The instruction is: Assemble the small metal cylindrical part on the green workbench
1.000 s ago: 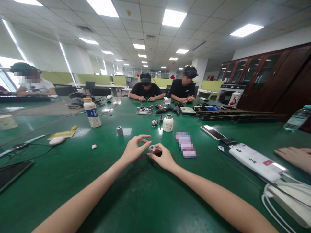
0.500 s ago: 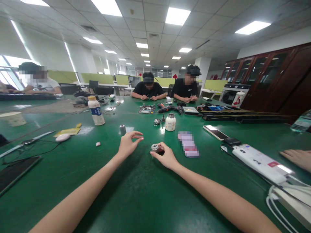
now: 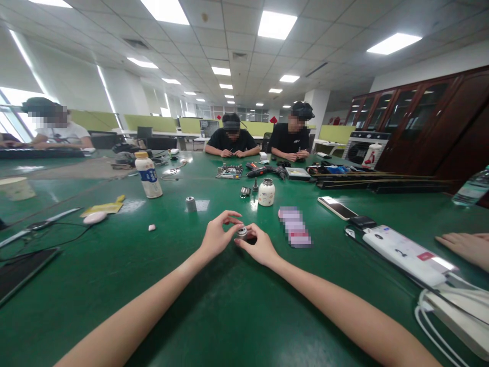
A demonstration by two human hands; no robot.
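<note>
The small silver-grey metal cylinder (image 3: pixel 242 233) appears to stand upright on the glossy green bench (image 3: pixel 214 326), between the two hands. The right hand (image 3: pixel 262 246) has its grip clamped around the side, thumb nearest the wearer; keeping that hold low and firm should steady the piece and leave the top free. The left hand (image 3: pixel 217 235) brings thumb and fingertips to the upper rim; I cannot tell whether its grip touches. Light, level fingertip work seems best there. Half a second ago the left hand was well apart, partly overlapping the grey metal second cylinder (image 3: pixel 191 204), now fully visible.
</note>
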